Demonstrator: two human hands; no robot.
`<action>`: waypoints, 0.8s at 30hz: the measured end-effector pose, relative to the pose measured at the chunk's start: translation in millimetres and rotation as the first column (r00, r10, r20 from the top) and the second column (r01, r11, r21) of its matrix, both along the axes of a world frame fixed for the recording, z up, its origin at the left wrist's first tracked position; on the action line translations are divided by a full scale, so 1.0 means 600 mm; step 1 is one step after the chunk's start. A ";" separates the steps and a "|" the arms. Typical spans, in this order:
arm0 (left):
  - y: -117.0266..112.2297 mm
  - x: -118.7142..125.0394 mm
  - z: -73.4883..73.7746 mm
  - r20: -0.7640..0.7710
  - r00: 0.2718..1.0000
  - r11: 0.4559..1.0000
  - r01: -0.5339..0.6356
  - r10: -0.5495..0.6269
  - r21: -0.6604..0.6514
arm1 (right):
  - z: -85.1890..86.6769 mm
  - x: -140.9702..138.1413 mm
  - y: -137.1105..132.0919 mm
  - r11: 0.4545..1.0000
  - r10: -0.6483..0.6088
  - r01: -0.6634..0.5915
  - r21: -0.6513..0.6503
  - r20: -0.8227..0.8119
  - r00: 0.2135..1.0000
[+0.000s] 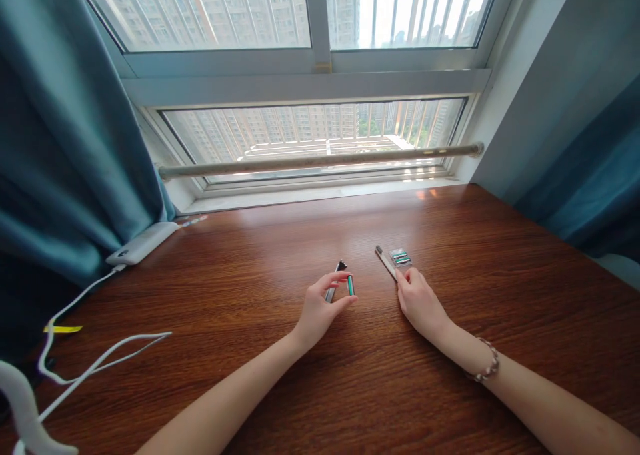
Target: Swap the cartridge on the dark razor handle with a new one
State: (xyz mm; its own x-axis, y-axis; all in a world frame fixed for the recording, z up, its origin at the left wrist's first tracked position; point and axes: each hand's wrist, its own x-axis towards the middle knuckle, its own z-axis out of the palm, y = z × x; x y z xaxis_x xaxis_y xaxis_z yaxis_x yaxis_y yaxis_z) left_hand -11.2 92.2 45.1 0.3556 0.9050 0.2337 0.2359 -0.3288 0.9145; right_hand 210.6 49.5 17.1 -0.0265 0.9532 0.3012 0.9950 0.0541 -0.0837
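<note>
My left hand [320, 306] pinches a small green and white razor cartridge [351, 285] between thumb and forefinger, just above the wooden desk [280, 255]. A dark razor handle [336, 276] lies on the desk right behind that hand. My right hand [419, 302] rests on the desk, its fingers closed on the near end of a clear cartridge holder [396, 260] with green cartridges in it. A bead bracelet [487, 365] circles my right wrist.
A white power bank [143, 243] lies at the desk's back left, with a white cable [95, 365] trailing over the left edge. Teal curtains [65, 148] hang on both sides. A rod [320, 160] crosses the window behind the desk.
</note>
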 end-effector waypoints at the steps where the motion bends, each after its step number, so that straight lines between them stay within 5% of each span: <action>1: 0.000 0.000 0.001 -0.004 1.000 1.000 0.001 -0.001 0.005 | 0.001 0.000 0.000 1.000 -0.006 0.007 -0.009 0.009 1.000; 18: 0.010 -0.005 0.001 -0.031 1.000 1.000 0.000 0.000 0.015 | 0.007 0.025 0.014 0.990 -0.141 0.143 -0.009 0.101 0.985; 24: 0.006 0.000 0.004 0.085 0.996 1.000 0.001 0.001 -0.028 | 0.006 0.034 0.019 0.980 -0.199 0.201 -0.007 0.132 0.971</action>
State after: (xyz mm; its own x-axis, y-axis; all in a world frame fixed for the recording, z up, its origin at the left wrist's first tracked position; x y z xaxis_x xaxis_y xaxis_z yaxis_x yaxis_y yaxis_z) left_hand -11.4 95.8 47.5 0.3354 0.9115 0.2380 0.1566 -0.3031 0.9400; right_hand 230.9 60.7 20.9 0.1275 0.9489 0.2885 0.9879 -0.1474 0.0481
